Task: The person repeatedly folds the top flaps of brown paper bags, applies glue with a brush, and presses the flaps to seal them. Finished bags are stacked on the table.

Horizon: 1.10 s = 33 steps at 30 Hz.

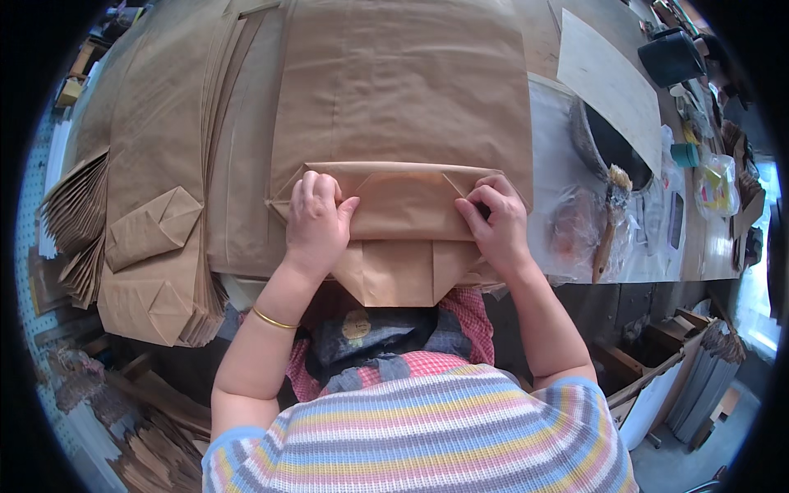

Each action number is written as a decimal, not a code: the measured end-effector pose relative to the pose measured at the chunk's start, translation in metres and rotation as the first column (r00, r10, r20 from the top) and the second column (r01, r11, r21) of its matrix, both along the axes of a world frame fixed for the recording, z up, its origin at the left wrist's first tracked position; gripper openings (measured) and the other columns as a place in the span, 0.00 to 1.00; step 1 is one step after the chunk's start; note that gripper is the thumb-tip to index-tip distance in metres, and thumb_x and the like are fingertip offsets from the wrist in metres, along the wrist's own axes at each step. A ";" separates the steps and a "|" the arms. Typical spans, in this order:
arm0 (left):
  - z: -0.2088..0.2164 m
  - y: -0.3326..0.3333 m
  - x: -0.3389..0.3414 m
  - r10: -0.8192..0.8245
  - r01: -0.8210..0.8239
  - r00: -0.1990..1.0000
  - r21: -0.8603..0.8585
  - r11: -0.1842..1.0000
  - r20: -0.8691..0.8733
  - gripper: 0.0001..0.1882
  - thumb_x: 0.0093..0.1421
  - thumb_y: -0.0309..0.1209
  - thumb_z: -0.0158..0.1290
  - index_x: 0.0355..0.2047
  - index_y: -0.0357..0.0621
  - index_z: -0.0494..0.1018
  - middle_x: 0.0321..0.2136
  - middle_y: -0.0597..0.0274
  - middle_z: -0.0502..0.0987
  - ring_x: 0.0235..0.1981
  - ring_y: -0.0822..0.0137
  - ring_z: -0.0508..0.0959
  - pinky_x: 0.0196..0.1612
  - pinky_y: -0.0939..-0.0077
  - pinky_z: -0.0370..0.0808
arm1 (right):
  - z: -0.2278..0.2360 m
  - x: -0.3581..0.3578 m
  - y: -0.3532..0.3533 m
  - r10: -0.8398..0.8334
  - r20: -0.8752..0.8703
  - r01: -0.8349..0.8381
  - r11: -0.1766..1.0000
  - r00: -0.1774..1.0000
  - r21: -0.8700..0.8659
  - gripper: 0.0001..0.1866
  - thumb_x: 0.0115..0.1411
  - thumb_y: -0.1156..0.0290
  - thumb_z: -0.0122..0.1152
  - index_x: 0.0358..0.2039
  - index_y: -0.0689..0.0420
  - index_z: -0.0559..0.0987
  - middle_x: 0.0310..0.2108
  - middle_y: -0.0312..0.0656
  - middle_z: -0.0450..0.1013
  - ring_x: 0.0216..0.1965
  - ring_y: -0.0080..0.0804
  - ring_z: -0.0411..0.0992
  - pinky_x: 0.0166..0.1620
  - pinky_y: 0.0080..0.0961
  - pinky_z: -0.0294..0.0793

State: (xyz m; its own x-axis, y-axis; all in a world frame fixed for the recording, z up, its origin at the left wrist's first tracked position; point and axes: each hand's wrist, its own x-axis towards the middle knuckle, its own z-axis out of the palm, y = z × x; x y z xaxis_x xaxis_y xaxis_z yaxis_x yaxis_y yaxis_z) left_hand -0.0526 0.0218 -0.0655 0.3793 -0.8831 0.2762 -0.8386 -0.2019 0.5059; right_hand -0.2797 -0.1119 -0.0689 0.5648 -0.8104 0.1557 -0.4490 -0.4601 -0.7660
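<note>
A large brown paper bag (403, 99) lies flat on the surface (713, 246) in front of the person, smooth and faintly creased, its near end folded into a long band with slanted, triangular corners. The left hand (319, 215) grips the left end of this band between thumb and bent fingers; the right hand (496, 215) pinches the right end the same way. Below the band, a paper flap (396, 275) with angled sides tapers toward the person's body. To the left, a thick stack of brown paper bags (160, 90) shows fanned, layered edges and crisp folded ends. To the right, a rounded bowl (586, 146) with a dark inside sits partly under a pale, stiff sheet (610, 82); its contents cannot be made out. A wooden-handled brush (606, 238) with pale, clumped bristles lies by its rim, beside crumpled clear plastic (574, 220). Farther right, a clear plastic bag (717, 187) holds something yellow, near a dark, rounded container (672, 59).
</note>
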 end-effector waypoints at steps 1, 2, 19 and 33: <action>-0.001 0.000 0.001 0.034 -0.038 0.994 0.040 0.998 0.099 0.16 0.56 0.35 0.61 0.32 0.42 0.64 0.29 0.57 0.68 0.33 0.53 0.70 0.38 0.56 0.68 | 0.003 0.006 -0.001 -0.027 -0.072 0.023 0.998 0.997 -0.061 0.14 0.51 0.66 0.70 0.22 0.61 0.75 0.30 0.43 0.72 0.31 0.42 0.73 0.33 0.36 0.72; 0.002 -0.007 -0.003 0.086 -0.103 0.987 0.128 0.986 0.133 0.17 0.56 0.38 0.60 0.33 0.42 0.65 0.31 0.56 0.69 0.35 0.53 0.72 0.39 0.57 0.70 | 0.005 0.010 -0.004 -0.061 -0.149 0.043 0.992 0.987 -0.121 0.16 0.52 0.62 0.70 0.21 0.59 0.74 0.30 0.43 0.72 0.30 0.43 0.73 0.31 0.37 0.72; 0.033 -0.013 -0.019 -0.458 0.320 0.872 0.509 0.799 0.172 0.50 0.47 0.46 0.56 0.66 0.30 0.52 0.69 0.48 0.48 0.71 0.56 0.46 0.73 0.63 0.41 | 0.022 0.051 0.043 0.358 -0.376 -0.472 0.837 0.854 -0.275 0.42 0.51 0.61 0.62 0.63 0.68 0.60 0.66 0.54 0.56 0.69 0.47 0.50 0.71 0.41 0.43; 0.078 -0.023 -0.051 -0.303 -0.258 0.813 0.774 0.579 0.497 0.53 0.49 0.53 0.57 0.67 0.32 0.50 0.68 0.43 0.52 0.70 0.52 0.49 0.72 0.58 0.42 | 0.046 -0.016 0.015 -0.060 -0.084 0.039 0.973 0.995 -0.228 0.26 0.52 0.63 0.68 0.48 0.67 0.77 0.50 0.56 0.73 0.57 0.52 0.68 0.60 0.40 0.66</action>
